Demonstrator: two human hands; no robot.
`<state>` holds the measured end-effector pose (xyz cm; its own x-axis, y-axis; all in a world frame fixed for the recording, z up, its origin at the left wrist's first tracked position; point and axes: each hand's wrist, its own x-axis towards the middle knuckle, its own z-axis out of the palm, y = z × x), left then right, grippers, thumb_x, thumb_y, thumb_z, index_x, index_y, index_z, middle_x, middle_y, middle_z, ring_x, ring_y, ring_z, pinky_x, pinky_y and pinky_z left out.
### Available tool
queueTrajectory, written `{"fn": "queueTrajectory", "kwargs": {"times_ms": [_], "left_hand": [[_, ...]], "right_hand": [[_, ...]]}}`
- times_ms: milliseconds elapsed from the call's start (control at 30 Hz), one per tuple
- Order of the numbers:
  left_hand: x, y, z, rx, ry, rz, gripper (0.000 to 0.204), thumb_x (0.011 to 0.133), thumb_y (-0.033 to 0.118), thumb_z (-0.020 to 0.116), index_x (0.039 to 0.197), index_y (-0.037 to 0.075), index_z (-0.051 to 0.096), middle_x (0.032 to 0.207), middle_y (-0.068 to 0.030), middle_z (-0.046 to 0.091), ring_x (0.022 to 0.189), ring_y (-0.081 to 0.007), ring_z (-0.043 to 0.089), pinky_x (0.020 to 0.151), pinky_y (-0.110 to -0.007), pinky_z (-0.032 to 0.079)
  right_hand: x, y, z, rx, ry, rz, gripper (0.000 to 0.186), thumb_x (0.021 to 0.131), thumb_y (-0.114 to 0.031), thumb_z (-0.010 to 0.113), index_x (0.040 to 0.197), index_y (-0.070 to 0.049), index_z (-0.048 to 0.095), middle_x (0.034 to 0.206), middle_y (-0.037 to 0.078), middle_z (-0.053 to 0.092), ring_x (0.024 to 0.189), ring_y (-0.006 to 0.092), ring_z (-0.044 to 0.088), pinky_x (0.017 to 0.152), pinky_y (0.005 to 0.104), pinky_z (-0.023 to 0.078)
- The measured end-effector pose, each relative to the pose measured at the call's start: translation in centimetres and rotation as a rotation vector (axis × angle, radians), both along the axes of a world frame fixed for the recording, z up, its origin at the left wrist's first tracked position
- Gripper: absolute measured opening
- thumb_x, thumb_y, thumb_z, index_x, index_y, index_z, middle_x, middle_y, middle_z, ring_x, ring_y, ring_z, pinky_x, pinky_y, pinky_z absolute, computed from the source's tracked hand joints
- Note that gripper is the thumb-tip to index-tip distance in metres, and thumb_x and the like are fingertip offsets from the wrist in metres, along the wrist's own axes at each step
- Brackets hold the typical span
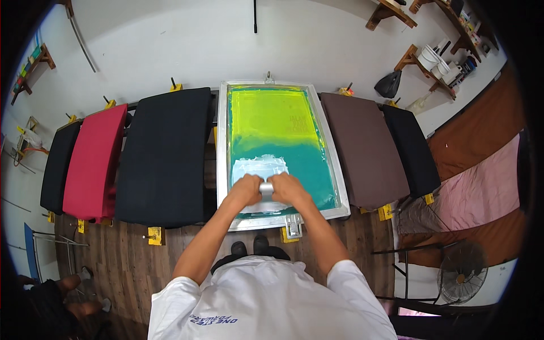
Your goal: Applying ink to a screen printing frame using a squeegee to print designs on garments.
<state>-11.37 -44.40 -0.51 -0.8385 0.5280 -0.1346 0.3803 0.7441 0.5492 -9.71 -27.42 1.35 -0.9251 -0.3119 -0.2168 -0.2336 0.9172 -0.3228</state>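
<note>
My left hand (246, 190) and my right hand (289, 189) are closed side by side on a squeegee (266, 190), whose silvery handle shows between them. The fists hide most of it. Beneath them lies a screen printing frame (222, 136) with a pale metal rim, its mesh yellow-green at the far end and teal (309, 170) nearer me. A patch of white ink (258, 165) spreads across the mesh just beyond my hands, with a ragged far edge. Faint lettering marks the yellow-green part. A metal clamp (293, 226) grips the frame's near edge.
Left of the frame stand platens with black fabric (164, 158), red fabric (95, 164) and more black. Brown fabric (365, 150) and black fabric (411, 150) cover those at right. A fan (462, 273) stands at lower right; another person's legs (76, 292) show at lower left.
</note>
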Motion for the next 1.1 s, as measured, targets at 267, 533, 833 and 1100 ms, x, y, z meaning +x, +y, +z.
{"fn": "queueTrajectory", "kwargs": {"times_ms": [267,533,833,1100], "left_hand": [[4.5,0.1,-5.8,0.241,0.283,0.048,0.052,0.064,-0.01,0.061,0.115,-0.001,0.059,0.118,-0.0229,0.061,0.098,-0.0431,0.062,0.089,-0.046,0.051],[5.6,0.3,-1.7,0.026,0.148,0.006,0.037,0.067,0.005,0.069,0.104,0.003,0.068,0.09,-0.0193,0.068,0.083,-0.0393,0.066,0.08,-0.046,0.053],[-1.1,-0.3,-3.0,0.054,0.182,-0.039,0.039,0.065,-0.002,0.068,0.104,0.002,0.069,0.094,-0.0215,0.068,0.087,-0.0398,0.066,0.081,-0.044,0.054],[6.0,0.4,-2.9,0.102,0.286,-0.068,0.025,0.072,0.0,0.061,0.095,0.003,0.068,0.082,-0.018,0.068,0.076,-0.0347,0.067,0.073,-0.044,0.052]], "right_hand": [[4.7,-0.9,-5.9,-0.053,0.297,-0.052,0.041,0.071,0.002,0.064,0.11,-0.006,0.055,0.111,0.015,0.055,0.108,0.0349,0.056,0.084,0.0466,0.054],[5.0,0.2,-1.2,-0.08,0.048,0.005,0.036,0.069,0.004,0.063,0.104,-0.004,0.064,0.099,0.016,0.064,0.099,0.0369,0.061,0.083,0.0469,0.052],[-0.2,-0.6,-3.3,-0.032,0.16,-0.046,0.026,0.074,-0.003,0.064,0.101,-0.004,0.064,0.097,0.019,0.063,0.097,0.0377,0.061,0.077,0.0474,0.054],[5.6,0.7,-2.6,-0.12,0.085,-0.028,0.034,0.068,0.002,0.066,0.101,-0.004,0.064,0.098,0.018,0.063,0.097,0.0388,0.06,0.082,0.0484,0.052]]}}
